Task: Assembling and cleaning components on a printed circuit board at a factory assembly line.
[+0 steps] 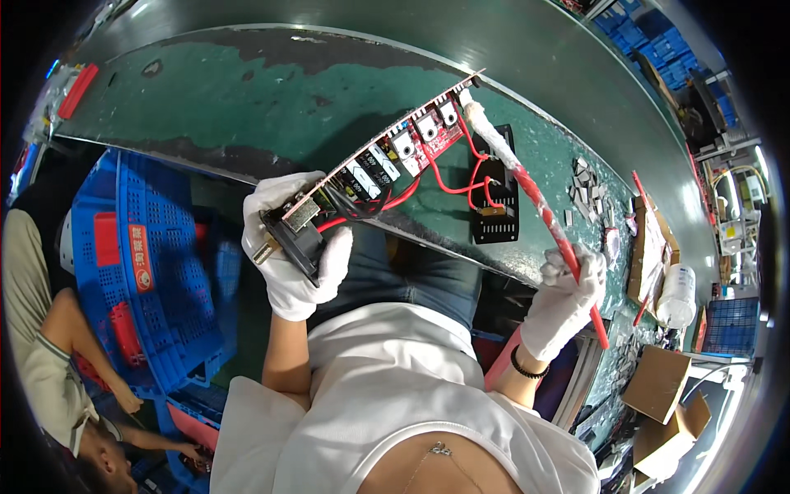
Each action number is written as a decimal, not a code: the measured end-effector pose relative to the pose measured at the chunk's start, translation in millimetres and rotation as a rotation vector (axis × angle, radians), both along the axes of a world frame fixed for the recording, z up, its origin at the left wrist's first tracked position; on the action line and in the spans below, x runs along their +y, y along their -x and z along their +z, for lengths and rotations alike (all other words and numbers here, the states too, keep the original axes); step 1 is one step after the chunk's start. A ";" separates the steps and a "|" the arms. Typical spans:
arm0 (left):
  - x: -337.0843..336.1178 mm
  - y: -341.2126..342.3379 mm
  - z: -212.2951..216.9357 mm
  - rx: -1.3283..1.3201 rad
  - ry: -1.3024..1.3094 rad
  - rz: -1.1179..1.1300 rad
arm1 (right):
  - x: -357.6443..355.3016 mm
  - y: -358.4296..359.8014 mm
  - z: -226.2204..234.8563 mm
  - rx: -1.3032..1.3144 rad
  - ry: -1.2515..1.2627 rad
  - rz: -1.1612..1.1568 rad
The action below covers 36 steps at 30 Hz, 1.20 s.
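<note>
My left hand (290,251), in a white glove, is closed around the black end piece of a long circuit board (378,156), which is tilted up to the right. Black capacitors and several metal-tabbed components line the board. Red wires (440,188) run from it to a black slotted plate (508,216) lying on the bench. My right hand (568,288), also gloved, grips a red stick (543,210) whose upper part is coated in white paste. The pasty tip (471,105) is at the far end of the board, by the last component; contact there I cannot tell.
Small grey pieces (586,191) lie on the green bench (247,90) to the right. Beyond them are a white bottle (677,296) and cardboard boxes (658,383). Blue crates (177,272) stand at left, beside a co-worker (62,370). A metal rail (395,41) borders the bench's far side.
</note>
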<state>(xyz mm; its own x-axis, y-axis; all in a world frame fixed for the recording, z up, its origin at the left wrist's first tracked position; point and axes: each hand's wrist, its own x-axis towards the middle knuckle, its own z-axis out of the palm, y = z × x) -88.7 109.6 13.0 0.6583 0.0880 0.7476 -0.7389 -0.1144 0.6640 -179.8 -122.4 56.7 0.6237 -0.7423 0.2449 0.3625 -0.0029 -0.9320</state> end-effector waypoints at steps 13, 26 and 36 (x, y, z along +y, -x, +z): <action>0.8 -0.2 0.5 0.003 -0.004 -0.006 | 10.8 10.5 2.8 0.051 0.009 0.108; 1.2 0.2 2.6 0.011 0.007 -0.008 | 4.8 9.9 -8.6 -0.095 -0.049 0.064; 0.9 -0.2 0.1 0.007 0.007 -0.023 | 6.9 16.5 -9.8 -0.030 0.046 0.168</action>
<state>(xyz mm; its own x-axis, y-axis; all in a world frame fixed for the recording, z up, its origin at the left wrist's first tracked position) -88.5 110.6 13.1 0.6651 0.0786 0.7426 -0.7368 -0.0928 0.6697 -196.3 -115.5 47.0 0.7297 -0.6160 0.2969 0.3891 0.0171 -0.9210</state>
